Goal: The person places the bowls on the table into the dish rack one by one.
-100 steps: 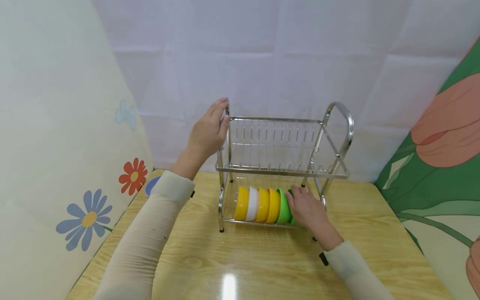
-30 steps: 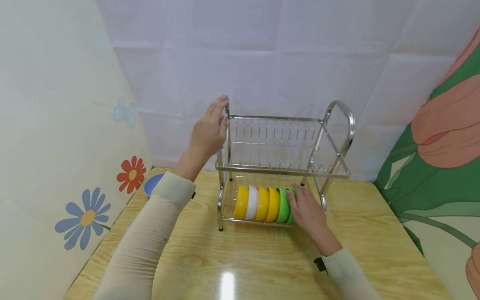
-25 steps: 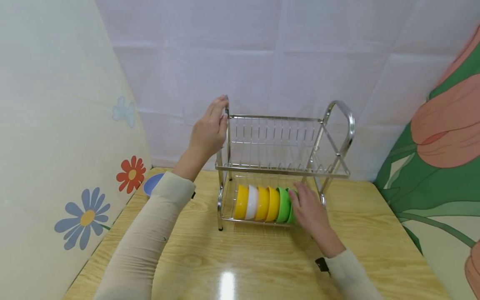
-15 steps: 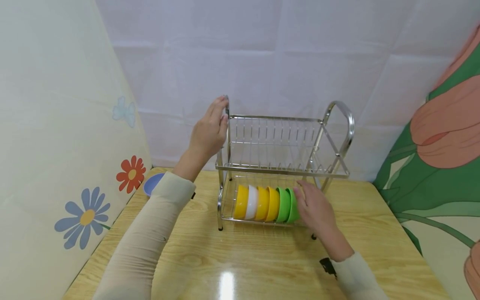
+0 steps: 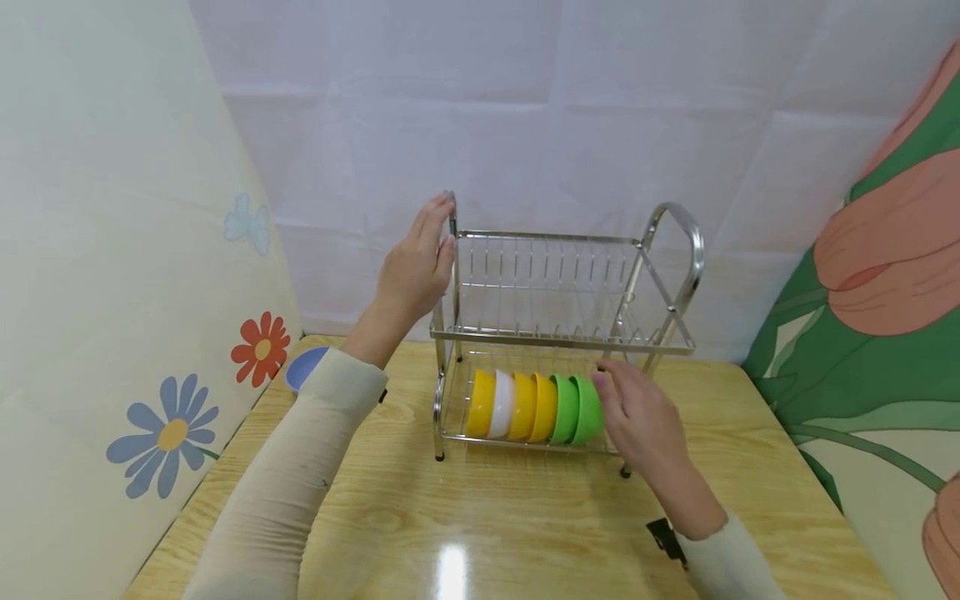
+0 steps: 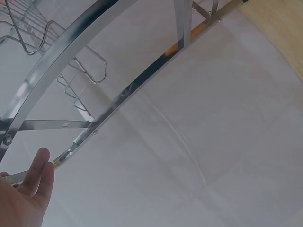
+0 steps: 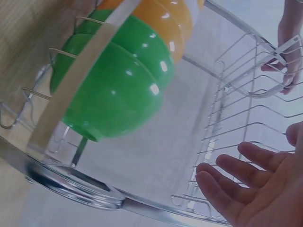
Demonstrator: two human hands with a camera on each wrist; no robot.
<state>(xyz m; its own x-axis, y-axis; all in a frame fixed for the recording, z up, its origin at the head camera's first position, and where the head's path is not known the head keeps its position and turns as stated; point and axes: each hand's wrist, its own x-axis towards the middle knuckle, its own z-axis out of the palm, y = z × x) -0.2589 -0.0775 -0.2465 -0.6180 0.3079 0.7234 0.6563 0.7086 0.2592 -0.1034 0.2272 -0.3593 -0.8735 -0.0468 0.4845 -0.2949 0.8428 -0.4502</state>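
Observation:
A two-tier chrome dish rack [image 5: 562, 342] stands on the table. On its lower tier, bowls sit on edge in a row: a yellow bowl [image 5: 482, 404], a white bowl [image 5: 502, 405], two more yellow bowls [image 5: 546, 407] and two green bowls [image 5: 589, 410] at the right end. My left hand [image 5: 411, 271] holds the rack's left upper side bar, with the bar passing behind the fingers [image 6: 40, 177] in the left wrist view. Just right of the last green bowl is my right hand [image 5: 643, 421], its fingers extended and holding nothing. The right wrist view shows both green bowls [image 7: 113, 90] apart from that hand.
A blue dish [image 5: 306, 367] lies at the table's back left, partly hidden by the left sleeve. The upper rack tier [image 5: 547, 292] has wire dividers. A white cloth wall [image 5: 525, 125] stands behind, with painted panels on both sides. The wooden table [image 5: 405, 517] extends in front.
My right hand has let go of the rightmost green bowl and drawn off to the right, so more of that bowl shows. My left hand stays on the rack.

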